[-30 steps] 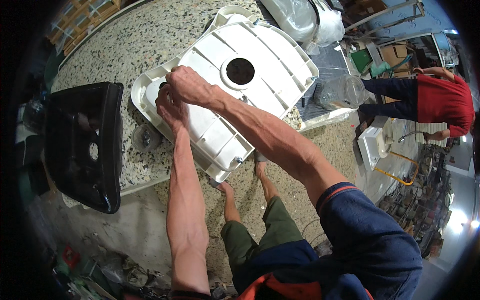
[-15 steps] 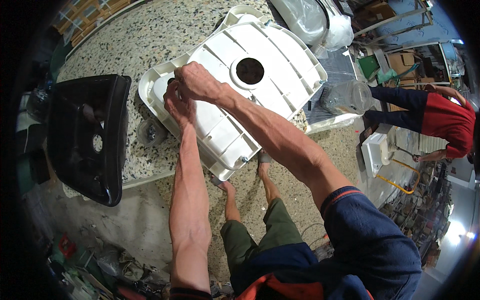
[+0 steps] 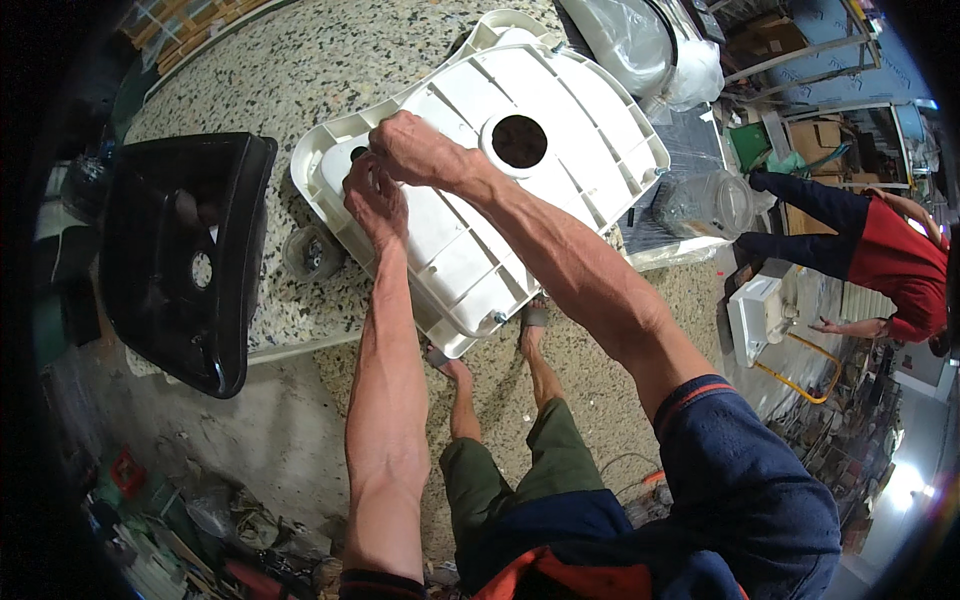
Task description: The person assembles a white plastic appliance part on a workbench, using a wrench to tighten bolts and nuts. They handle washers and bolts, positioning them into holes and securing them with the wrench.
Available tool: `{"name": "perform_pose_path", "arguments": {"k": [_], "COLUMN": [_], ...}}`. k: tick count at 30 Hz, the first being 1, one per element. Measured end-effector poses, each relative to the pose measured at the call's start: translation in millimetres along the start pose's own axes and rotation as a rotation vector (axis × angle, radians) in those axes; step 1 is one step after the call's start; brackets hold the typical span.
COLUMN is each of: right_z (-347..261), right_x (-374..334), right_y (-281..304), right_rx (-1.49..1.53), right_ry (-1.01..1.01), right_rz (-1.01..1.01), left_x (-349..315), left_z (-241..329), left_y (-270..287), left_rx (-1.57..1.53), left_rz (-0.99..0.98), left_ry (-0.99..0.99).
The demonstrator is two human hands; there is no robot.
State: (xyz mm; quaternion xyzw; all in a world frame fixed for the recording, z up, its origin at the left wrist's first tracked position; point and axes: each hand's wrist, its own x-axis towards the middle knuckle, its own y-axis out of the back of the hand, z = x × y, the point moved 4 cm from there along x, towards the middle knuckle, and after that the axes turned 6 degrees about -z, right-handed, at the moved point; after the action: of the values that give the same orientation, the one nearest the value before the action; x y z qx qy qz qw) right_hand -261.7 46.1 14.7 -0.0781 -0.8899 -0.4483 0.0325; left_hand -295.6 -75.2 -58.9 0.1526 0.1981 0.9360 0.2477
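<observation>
A white ribbed plastic shell [image 3: 590, 135] with a large round hole lies on the speckled table [image 3: 230, 90]. At its left end, beside a small dark hole, my left hand [image 3: 376, 203] is closed with its fingertips together. Against it, my right hand [image 3: 420, 150] is curled, its fingers bent down toward the same spot. Whatever the fingers pinch is hidden between them. Just left of the shell stands a small clear jar [image 3: 313, 253] with small parts inside. A glossy black basin [image 3: 180, 300] with a round hole rests further left.
To the right, a large clear plastic jar [image 3: 712, 205] lies on its side on a dark wrapped surface [image 3: 690, 150]. Clear plastic bags [image 3: 640, 50] sit behind it. Another person [image 3: 880, 240] in red stands at the right near a white basin [image 3: 755, 310] and a yellow bar [image 3: 810, 390].
The whole view has shifted slightly. My hands stay together at the shell's left end, and the small dark hole beside them shows more clearly. The other person's lower hand has moved.
</observation>
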Motion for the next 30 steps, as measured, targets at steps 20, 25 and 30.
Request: {"name": "perform_pose_path", "arguments": {"k": [20,25,30], "right_z": [8,11,6], "right_x": [-11,-4,-9], "right_y": [0,-2,-6], "right_rx": [0.185,-0.034,0.203], "right_ry": [-0.174,-0.193,-0.064], "right_rz": [0.031,-0.023,0.083], "left_x": [-3,-2,-4], "left_z": [-15,-19,5], "left_y": [-13,-16,-2], "left_rx": [-1.038,-1.146,-0.293], "left_rz": [0.132,0.151,0.067], "left_ry": [0.553,0.554,0.208]}}
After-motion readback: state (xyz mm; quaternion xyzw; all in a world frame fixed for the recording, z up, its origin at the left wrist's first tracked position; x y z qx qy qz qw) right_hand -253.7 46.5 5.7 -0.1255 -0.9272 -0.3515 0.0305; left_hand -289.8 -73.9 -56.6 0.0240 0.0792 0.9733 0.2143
